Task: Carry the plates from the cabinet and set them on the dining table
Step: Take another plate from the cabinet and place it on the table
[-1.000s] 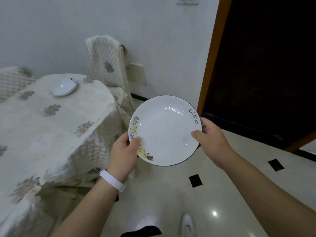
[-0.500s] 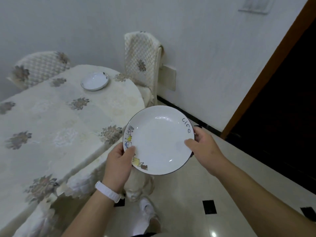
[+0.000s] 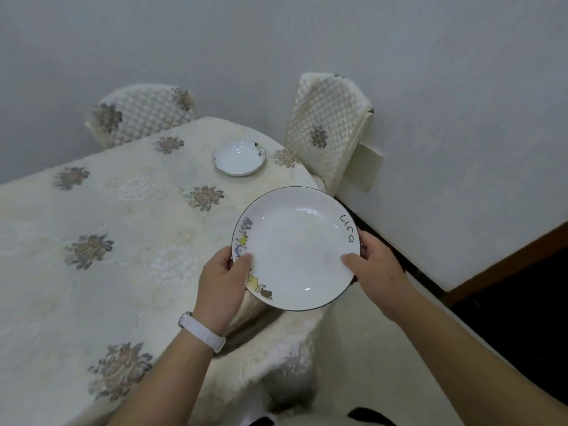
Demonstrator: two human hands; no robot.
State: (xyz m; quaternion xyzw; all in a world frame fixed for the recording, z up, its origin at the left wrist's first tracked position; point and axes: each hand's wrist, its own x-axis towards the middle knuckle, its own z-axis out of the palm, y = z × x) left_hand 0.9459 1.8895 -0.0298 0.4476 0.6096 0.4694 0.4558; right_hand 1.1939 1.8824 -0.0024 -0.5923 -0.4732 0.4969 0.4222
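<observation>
Held plate (image 3: pixel 296 250): white, dark rim, cartoon figures on its left side, "life" on its right. I hold it face-up over the right edge of the surface (image 3: pixel 107 210).
Left hand (image 3: pixel 222 278): thumb on the left rim, fingers curled beneath; white wristband (image 3: pixel 201 332).
Right hand (image 3: pixel 375 269): thumb on the right rim, fingers underneath.
Second plate (image 3: pixel 239 157): resting on the surface's far end, near the right chair (image 3: pixel 327 127).

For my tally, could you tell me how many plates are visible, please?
2. One white round ceramic plate, held by left hand and right hand; a second white plate on the cream-clothed table.
</observation>
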